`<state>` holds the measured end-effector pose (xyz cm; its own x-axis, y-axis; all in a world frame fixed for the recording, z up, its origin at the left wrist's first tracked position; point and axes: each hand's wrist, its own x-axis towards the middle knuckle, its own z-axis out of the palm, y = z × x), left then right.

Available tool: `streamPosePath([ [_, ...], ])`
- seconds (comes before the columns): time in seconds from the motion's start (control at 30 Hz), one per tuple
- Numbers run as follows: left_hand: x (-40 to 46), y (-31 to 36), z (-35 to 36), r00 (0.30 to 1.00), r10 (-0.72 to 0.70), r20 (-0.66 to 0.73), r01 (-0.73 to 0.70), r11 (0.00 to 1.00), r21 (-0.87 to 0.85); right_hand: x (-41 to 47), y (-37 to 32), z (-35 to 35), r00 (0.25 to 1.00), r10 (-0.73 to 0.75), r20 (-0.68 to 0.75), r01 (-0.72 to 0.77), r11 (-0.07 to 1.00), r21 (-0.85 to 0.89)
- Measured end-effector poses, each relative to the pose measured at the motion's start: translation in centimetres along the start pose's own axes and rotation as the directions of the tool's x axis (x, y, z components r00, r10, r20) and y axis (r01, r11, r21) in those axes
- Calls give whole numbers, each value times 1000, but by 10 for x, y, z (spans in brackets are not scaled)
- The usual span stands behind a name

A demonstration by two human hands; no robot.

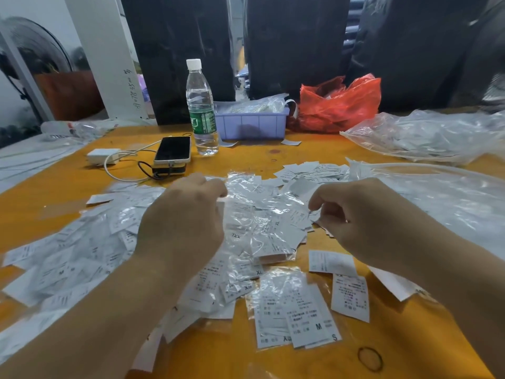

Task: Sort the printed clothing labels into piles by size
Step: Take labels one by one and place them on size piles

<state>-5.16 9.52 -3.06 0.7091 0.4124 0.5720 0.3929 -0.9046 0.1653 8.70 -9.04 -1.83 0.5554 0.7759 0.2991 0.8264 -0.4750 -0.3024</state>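
White printed labels lie scattered over the orange table (273, 157), many under clear plastic wrap (259, 203). A loose heap of labels (60, 266) spreads at the left. A small stack with M and S showing (303, 315) sits at the front centre, and a single label (351, 295) lies beside it. My left hand (183, 220) hovers over the middle heap with fingers curled, pinching the edge of the plastic wrap. My right hand (363, 214) pinches a label (302, 218) at its fingertips. XL and XXL marks show between the hands.
A water bottle (201, 108), a phone (172, 149) on a power bank, a white charger (103, 156) with cable, a purple bin (252, 124), a red plastic bag (340, 103) and clear bags (426, 138) crowd the far side. A rubber band (370, 358) lies at the front right.
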Motion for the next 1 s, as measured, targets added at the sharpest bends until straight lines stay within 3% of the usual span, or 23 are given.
streamPosePath([
  [0.1, -1, 7, -2, 997, 83, -3, -83, 996, -10, 2, 3, -3, 999, 29, 23, -28, 999, -22],
  [0.2, -7, 16, -1, 982, 172, 83, -164, 982, -93, 1, 6, -4, 993, 51, 109, -44, 997, -64],
  [0.37, -18, 24, 4, 937, 217, 275, -150, 958, -244, -1, 4, 0, 957, 82, 279, -58, 994, -94],
  [0.5, -18, 24, 7, 904, 227, 362, -156, 964, -217, -2, 1, 4, 943, 76, 325, -51, 995, -86],
  [0.73, -12, 14, 13, 933, 169, 319, -101, 971, -219, -1, -3, 8, 925, 96, 368, -77, 995, -66],
  [0.87, -12, 16, 14, 959, 139, 247, -49, 940, -338, 1, -3, 8, 967, -4, 255, 2, 1000, 7],
  [1.0, -13, 26, 11, 970, 136, 203, -20, 873, -488, 1, -8, 3, 985, -149, -89, 166, 956, 241],
])
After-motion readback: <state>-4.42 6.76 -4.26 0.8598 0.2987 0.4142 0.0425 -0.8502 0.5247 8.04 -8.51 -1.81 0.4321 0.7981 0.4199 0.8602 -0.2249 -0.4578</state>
